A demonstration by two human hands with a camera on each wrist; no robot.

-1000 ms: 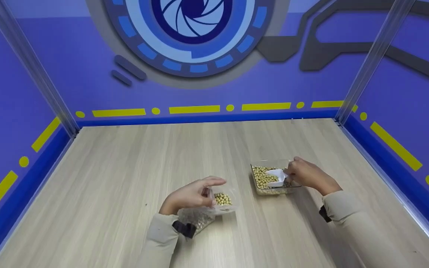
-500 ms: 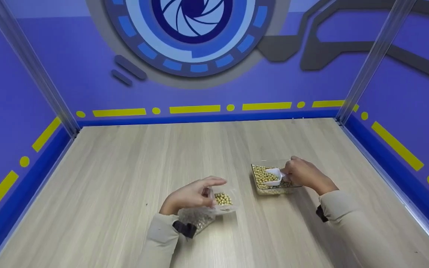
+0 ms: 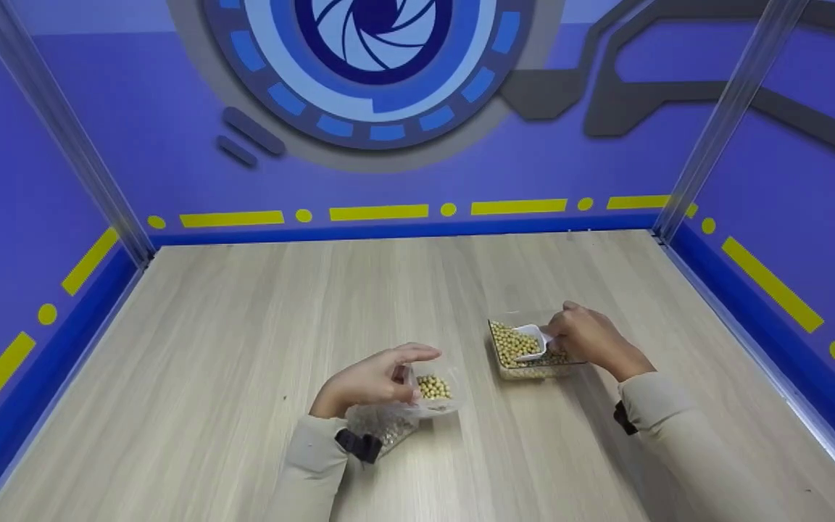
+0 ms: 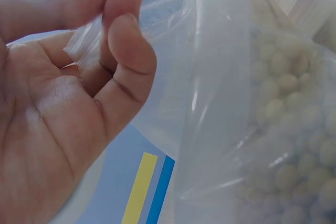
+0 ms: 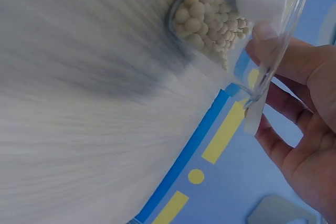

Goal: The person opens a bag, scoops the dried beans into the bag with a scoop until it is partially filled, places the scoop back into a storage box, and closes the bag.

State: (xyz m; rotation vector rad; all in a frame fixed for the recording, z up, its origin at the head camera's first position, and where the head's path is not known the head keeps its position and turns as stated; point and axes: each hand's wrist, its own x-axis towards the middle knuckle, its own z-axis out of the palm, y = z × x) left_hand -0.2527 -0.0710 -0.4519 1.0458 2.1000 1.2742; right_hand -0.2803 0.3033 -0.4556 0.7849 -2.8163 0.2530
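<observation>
My left hand (image 3: 370, 378) pinches the edge of a clear plastic bag (image 4: 210, 103), whose mouth is spread and faces up. Pale yellow soybeans (image 3: 433, 388) lie inside the bag. Over to the right, my right hand (image 3: 595, 339) holds a white scoop (image 3: 532, 341) by its handle. The scoop's bowl sits among the soybeans in a clear rectangular container (image 3: 533, 373). In the right wrist view the scoop's handle (image 5: 254, 118) passes between thumb and fingers beside the container's rim.
Both hands work over a light wood-grain table (image 3: 280, 312). Blue-purple panels (image 3: 417, 181) with yellow marks enclose its back and sides, with metal posts (image 3: 722, 116) at the corners.
My right hand has shifted slightly left, and the scoop has moved left in the container and tilted. The left hand and the bag have stayed in place.
</observation>
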